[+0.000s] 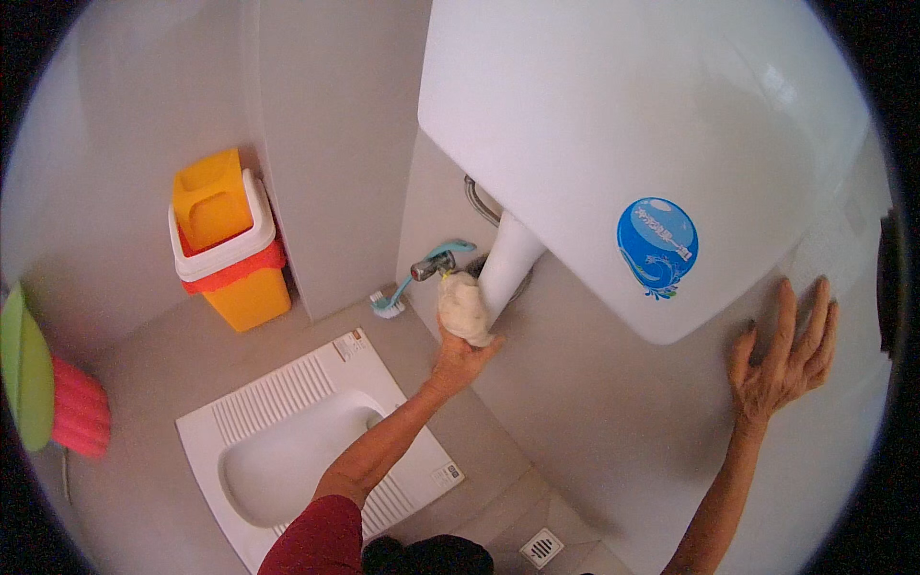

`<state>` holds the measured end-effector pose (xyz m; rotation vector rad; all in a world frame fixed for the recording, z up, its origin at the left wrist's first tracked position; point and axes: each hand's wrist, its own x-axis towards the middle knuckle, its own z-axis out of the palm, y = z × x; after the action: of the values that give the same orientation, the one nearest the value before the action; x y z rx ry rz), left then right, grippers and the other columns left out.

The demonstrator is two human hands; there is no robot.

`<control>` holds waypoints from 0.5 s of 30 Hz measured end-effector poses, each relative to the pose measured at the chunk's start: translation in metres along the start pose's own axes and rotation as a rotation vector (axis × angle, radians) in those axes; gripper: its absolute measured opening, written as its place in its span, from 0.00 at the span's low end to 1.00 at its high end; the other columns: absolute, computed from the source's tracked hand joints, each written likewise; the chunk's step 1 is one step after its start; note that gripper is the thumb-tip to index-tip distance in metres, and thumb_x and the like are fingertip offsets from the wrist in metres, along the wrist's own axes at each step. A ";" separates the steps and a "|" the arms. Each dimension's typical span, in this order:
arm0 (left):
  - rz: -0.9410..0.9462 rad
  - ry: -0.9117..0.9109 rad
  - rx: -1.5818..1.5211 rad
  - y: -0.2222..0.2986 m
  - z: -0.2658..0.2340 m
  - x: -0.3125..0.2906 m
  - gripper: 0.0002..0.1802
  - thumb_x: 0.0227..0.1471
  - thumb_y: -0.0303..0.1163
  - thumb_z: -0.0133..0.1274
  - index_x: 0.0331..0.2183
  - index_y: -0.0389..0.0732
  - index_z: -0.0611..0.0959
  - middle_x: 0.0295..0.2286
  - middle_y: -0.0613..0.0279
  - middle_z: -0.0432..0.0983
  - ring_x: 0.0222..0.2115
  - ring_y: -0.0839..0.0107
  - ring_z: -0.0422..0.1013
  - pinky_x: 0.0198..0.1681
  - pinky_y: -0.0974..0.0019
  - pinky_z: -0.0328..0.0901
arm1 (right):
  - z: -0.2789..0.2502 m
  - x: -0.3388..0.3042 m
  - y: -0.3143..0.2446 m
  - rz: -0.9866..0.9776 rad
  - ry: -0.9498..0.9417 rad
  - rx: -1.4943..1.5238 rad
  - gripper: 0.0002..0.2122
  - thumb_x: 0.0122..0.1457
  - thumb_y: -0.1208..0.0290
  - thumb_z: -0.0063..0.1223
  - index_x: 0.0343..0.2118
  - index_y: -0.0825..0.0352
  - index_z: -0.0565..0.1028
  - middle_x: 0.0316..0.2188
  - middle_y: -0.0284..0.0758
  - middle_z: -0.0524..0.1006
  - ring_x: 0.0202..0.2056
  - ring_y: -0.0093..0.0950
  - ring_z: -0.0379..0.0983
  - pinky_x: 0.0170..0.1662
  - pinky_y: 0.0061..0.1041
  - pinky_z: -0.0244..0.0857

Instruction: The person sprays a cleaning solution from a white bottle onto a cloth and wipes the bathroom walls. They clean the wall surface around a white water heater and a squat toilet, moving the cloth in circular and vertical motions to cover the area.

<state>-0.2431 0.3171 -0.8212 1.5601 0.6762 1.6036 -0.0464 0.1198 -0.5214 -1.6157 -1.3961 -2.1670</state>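
A pale, bunched-up cloth (463, 309) is gripped in my left hand (465, 356). It lies against or right beside a white drain pipe (511, 261) under the white washbasin (575, 105). Just beyond the cloth is a metal valve (433, 266), close to the wall. Over on the right, my right hand (781, 369) is spread with its fingers apart, near the basin's right side. It appears to lean on the grey wall (613, 412) and holds nothing.
A white squat toilet (287, 450) is set in the floor below my left arm. A blue-handled brush (388, 305) lies by the wall. Farther left stand a yellow bin (251, 297) with a red liner and a green-and-pink container (81, 407). A floor drain (542, 548) sits near the bottom.
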 end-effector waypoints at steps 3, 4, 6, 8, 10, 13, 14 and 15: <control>0.229 -0.154 0.419 0.027 0.012 0.015 0.40 0.39 0.31 0.64 0.53 0.36 0.62 0.49 0.51 0.60 0.51 0.59 0.56 0.55 0.58 0.53 | -0.009 0.000 0.009 -0.031 -0.016 -0.081 0.19 0.54 0.61 0.43 0.49 0.58 0.72 0.56 0.41 0.64 0.56 0.43 0.59 0.57 0.39 0.50; 0.303 -0.174 0.554 0.036 0.014 0.021 0.40 0.39 0.32 0.64 0.52 0.36 0.63 0.49 0.50 0.60 0.50 0.58 0.56 0.54 0.58 0.53 | -0.010 -0.002 0.011 -0.037 -0.025 -0.089 0.19 0.55 0.60 0.42 0.49 0.58 0.72 0.56 0.41 0.64 0.56 0.44 0.59 0.57 0.39 0.50; 0.428 -0.066 0.716 0.043 0.018 0.033 0.38 0.38 0.32 0.64 0.50 0.37 0.65 0.48 0.49 0.61 0.49 0.56 0.58 0.52 0.58 0.54 | -0.006 -0.004 0.010 -0.042 -0.030 -0.083 0.19 0.57 0.59 0.40 0.49 0.58 0.72 0.56 0.41 0.64 0.55 0.44 0.59 0.57 0.39 0.51; 0.031 0.117 -0.014 0.033 0.026 0.037 0.33 0.39 0.32 0.62 0.48 0.37 0.68 0.45 0.50 0.65 0.45 0.55 0.62 0.49 0.58 0.56 | -0.003 -0.003 0.007 -0.066 -0.011 -0.064 0.19 0.58 0.58 0.39 0.49 0.58 0.72 0.56 0.41 0.64 0.55 0.44 0.59 0.57 0.39 0.51; 0.100 0.176 0.255 0.016 0.021 0.029 0.33 0.39 0.32 0.63 0.48 0.36 0.68 0.43 0.53 0.67 0.43 0.57 0.65 0.48 0.59 0.59 | 0.001 -0.003 0.008 -0.084 0.001 -0.055 0.19 0.58 0.58 0.40 0.49 0.58 0.72 0.56 0.41 0.65 0.55 0.44 0.60 0.57 0.39 0.52; -0.064 0.025 0.202 0.021 0.019 0.012 0.35 0.39 0.33 0.64 0.49 0.36 0.68 0.41 0.55 0.70 0.41 0.61 0.68 0.47 0.62 0.61 | -0.008 -0.006 0.016 -0.098 -0.039 -0.115 0.19 0.57 0.58 0.41 0.49 0.58 0.72 0.55 0.40 0.65 0.55 0.43 0.60 0.57 0.38 0.53; -0.083 0.061 0.165 0.017 0.017 0.005 0.35 0.39 0.33 0.64 0.49 0.37 0.68 0.41 0.55 0.70 0.42 0.61 0.68 0.47 0.62 0.60 | -0.010 -0.005 0.018 -0.097 -0.030 -0.115 0.18 0.57 0.59 0.42 0.49 0.58 0.72 0.55 0.40 0.65 0.55 0.43 0.60 0.56 0.38 0.53; -0.103 0.106 0.146 0.002 0.013 -0.006 0.35 0.39 0.33 0.64 0.49 0.37 0.68 0.41 0.55 0.70 0.42 0.62 0.68 0.48 0.62 0.60 | -0.005 -0.006 0.015 -0.090 -0.018 -0.097 0.18 0.57 0.59 0.42 0.49 0.58 0.72 0.55 0.40 0.65 0.55 0.43 0.61 0.56 0.38 0.54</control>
<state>-0.2306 0.3093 -0.8219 1.5251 0.9343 1.5984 -0.0391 0.1050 -0.5179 -1.6385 -1.4153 -2.3103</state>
